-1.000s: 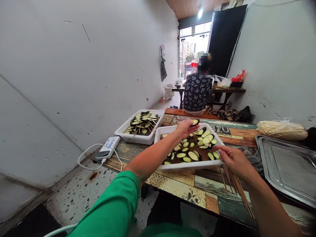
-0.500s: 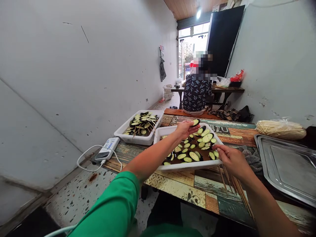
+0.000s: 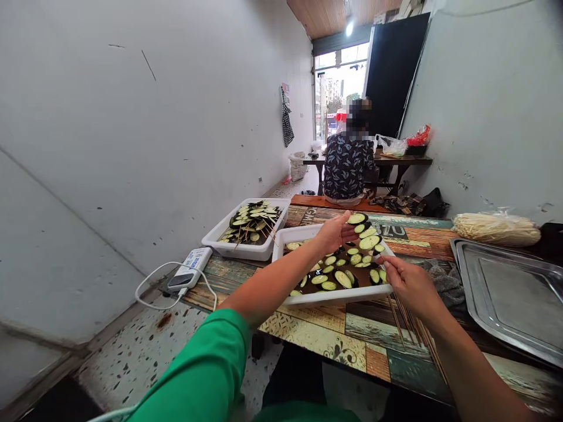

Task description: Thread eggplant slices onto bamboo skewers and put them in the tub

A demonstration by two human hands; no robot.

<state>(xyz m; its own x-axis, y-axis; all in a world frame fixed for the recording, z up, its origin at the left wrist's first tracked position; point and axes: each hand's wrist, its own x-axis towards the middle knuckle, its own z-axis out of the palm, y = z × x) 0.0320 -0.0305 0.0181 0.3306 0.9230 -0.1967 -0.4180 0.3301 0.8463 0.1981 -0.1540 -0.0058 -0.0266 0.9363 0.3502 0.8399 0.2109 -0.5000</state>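
Observation:
A skewer of eggplant slices (image 3: 369, 241) slants over the near tub, the pale cut faces up and dark skin at the edges. My right hand (image 3: 404, 274) pinches the lower end of its thin stick. At the upper end, my left hand (image 3: 335, 233) has its thumb and fingers around the edge of the top eggplant slice (image 3: 357, 218); its fingertips are partly hidden. Below, loose eggplant slices (image 3: 343, 279) float in brownish water inside the white tub (image 3: 338, 297). Bare wooden skewers (image 3: 416, 328) lie on the table beneath my right wrist.
Finished eggplant skewers (image 3: 255, 220) fill a second white tub (image 3: 240, 251) at left. A power strip (image 3: 190, 269) with a white cable lies beside it. Metal trays (image 3: 514, 299), a grey cloth (image 3: 444, 284) and bagged skewers (image 3: 497, 228) are at right. A person (image 3: 349, 167) sits ahead.
The slices on the stick have risen from the tub into a slanting row between my hands. My left hand has shifted slightly, and the view has moved a little.

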